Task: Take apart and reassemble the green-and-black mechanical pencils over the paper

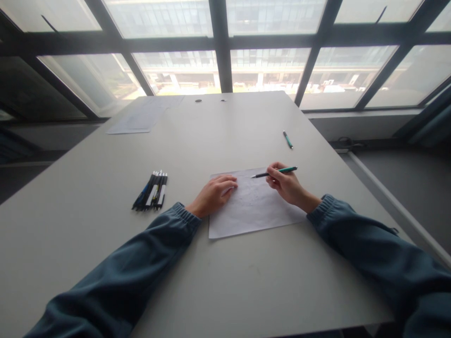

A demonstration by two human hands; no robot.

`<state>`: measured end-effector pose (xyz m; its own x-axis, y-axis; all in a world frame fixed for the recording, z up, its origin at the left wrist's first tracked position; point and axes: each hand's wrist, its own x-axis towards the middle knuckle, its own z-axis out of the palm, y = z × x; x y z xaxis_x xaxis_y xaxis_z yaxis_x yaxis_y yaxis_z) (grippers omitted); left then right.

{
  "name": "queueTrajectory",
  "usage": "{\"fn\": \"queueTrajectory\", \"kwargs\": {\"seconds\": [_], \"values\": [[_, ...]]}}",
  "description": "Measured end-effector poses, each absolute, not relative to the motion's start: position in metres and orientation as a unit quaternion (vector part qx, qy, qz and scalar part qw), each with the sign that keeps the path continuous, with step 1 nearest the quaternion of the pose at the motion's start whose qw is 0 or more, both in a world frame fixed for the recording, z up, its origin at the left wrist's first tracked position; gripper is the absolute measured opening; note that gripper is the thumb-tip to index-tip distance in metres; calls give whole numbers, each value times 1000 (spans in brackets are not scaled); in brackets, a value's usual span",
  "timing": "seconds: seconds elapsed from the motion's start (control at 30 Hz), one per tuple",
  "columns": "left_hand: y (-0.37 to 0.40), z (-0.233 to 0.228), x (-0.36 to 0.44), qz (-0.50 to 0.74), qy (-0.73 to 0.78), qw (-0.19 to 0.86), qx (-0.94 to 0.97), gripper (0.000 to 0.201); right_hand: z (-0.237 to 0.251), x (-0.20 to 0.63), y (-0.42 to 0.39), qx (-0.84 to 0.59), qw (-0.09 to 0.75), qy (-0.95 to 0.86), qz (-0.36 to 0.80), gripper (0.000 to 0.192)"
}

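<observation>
A white sheet of paper point(252, 206) with faint pencil marks lies on a pale grey table point(88, 244). The left hand point(213, 195) rests flat and loosely spread on the sheet's left edge; the right hand point(287, 184), fingers closed, grips a green-and-black pen point(275, 172), tip over the sheet. Should the left hand lift, the sheet may slide. Left of the sheet lies a bundle of black pens point(151, 190); beyond it, a second green pen point(288, 139).

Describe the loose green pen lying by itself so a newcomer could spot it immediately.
On the grey table, look beyond the sheet of paper toward the windows. The lone green pen lies there untouched, unlike the one in the right hand or the bundled dark pens.
</observation>
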<state>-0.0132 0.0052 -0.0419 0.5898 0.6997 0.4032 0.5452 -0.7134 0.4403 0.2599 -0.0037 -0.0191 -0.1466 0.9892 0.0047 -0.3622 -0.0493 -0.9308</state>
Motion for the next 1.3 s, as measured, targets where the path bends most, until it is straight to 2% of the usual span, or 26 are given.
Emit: {"fn": "queueTrajectory", "kwargs": {"seconds": [0.1,0.17,0.27,0.43,0.57,0.9,1.3], "values": [[4,-40,-12,275,358,133,882,20,-22,257,-5,-386,548,-452,589,39],[4,-39,-12,272,359,133,883,20,-23,256,-6,-392,522,-487,580,36],[4,-38,-11,270,357,134,884,21,-23,253,-9,-395,466,-564,556,44],[5,-35,-10,265,361,133,884,21,-28,250,-15,-424,443,-640,462,35],[4,-34,-8,262,360,128,886,21,-34,249,-17,-437,414,-657,453,34],[5,-34,-9,263,361,131,885,20,-32,248,-16,-465,412,-664,415,26],[5,-34,-9,261,361,129,886,20,-33,249,-15,-465,388,-684,407,25]]}}
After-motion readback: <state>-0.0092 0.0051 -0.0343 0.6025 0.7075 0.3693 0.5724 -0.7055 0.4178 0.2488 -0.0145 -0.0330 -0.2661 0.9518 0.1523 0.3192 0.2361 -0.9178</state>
